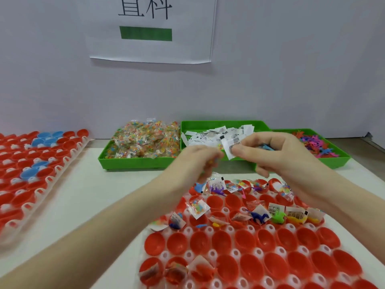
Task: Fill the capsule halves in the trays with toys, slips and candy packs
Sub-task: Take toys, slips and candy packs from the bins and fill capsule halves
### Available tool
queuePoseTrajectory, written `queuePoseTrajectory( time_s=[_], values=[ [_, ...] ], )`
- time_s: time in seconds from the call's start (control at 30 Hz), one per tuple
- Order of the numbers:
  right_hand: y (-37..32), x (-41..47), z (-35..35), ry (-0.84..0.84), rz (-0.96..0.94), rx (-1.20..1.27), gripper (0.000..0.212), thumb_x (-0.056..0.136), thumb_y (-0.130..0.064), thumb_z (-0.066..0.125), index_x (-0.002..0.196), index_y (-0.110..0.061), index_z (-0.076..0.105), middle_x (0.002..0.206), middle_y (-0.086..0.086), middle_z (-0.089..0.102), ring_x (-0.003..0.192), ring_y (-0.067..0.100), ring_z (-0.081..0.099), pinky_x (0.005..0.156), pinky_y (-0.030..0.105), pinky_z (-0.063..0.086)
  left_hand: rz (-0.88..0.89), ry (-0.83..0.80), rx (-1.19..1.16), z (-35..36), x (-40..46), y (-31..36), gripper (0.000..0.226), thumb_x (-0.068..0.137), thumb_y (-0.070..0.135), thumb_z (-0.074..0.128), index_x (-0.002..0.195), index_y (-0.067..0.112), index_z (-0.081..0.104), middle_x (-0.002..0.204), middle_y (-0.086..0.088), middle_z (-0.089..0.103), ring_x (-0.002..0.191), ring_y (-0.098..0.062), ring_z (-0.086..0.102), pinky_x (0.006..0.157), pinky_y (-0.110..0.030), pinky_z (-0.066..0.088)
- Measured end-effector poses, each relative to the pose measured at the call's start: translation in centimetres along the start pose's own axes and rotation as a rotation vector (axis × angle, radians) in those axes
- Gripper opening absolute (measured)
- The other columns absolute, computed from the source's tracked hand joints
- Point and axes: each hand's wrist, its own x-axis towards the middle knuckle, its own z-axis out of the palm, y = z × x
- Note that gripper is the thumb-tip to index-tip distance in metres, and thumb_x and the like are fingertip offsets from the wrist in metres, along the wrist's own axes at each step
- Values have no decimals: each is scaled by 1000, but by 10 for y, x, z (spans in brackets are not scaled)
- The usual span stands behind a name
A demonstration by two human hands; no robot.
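Right hand (277, 153) pinches a white printed paper slip (230, 148) above the clear tray of red plastic capsule halves (245, 240), blurred left hand (200, 161) curled beside; best drop it squarely into an empty cup

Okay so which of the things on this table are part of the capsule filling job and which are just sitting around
Part of the job:
- near tray of red capsule halves
- candy pack bin
- paper slip bin
- toy bin
- slip pinched by the right hand
- left hand, contents blurred

Just lying about:
- paper sign on the wall
- tray of red and blue capsule halves at far left, out of use now
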Motion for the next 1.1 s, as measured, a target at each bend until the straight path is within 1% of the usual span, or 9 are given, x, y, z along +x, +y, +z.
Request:
queuePoseTrajectory(
  time_s=[0.13,0.27,0.47,0.6,0.67,0.77,0.87,0.97,1.1],
  values=[
    [-5,-27,6,9,-81,37,25,49,-42,71,61,-19,69,59,6,44,43,6,34,49,15,34,8,-85,-386,15,-38,5,19,79,13,59,65,10,72,58,5,65,53,-4,61,54,-12,48],
    [-2,-47,9,91,-132,-39,21,55,-31,76,60,-13,67,47,-6,34,43,4,31,45,9,28,-116,-156,-577,23,-60,4,23,63,29,59,59,13,75,71,-5,72,64,-11,69,57,-14,51],
    [1,-74,17,183,-243,-178,45,47,-55,80,80,-29,64,50,-19,44,41,3,35,44,7,28,-41,-45,-479,30,-87,3,27,90,14,51,81,-6,67,77,-8,68,66,-8,66,62,-13,52],
    [1,-86,19,-6,-155,-18,21,78,-36,54,94,-47,63,67,-19,45,54,-3,45,64,13,41,-80,-73,-440,27,-98,2,26,85,16,54,87,-8,67,75,-7,68,62,-8,66,64,-13,53],
    [-1,-95,17,-24,-184,7,31,84,-24,47,93,-49,61,70,-18,45,55,-3,46,64,13,43,-80,-110,-375,28,-106,3,25,82,19,55,88,-2,68,68,-4,67,59,-5,64,62,-11,51],
    [-10,-108,16,-16,-315,-12,34,82,-25,61,112,-40,55,70,-17,54,62,-3,54,68,7,45,-78,-125,-301,28,-114,5,32,74,29,58,89,3,71,70,-4,66,60,-4,63,64,-12,49],
    [-17,-113,16,100,-311,92,46,52,-17,71,96,-29,66,63,-7,68,60,2,64,62,10,50,-41,-101,-230,26,-121,3,37,70,33,59,91,6,72,79,-4,69,64,-5,65,76,-16,50],
    [-23,-116,16,137,-269,182,23,41,-25,71,63,-27,74,61,-6,70,55,5,67,54,11,50,39,-35,-185,26,-126,5,30,69,30,63,85,6,74,68,-1,69,58,-5,64,63,-12,49],
    [-30,-121,16,22,-164,267,30,47,-30,65,75,-25,74,60,3,70,52,10,66,51,15,52,139,58,-130,23,-131,8,21,74,15,67,78,-5,70,57,-2,65,50,-4,63,52,-11,48]
  ],
)
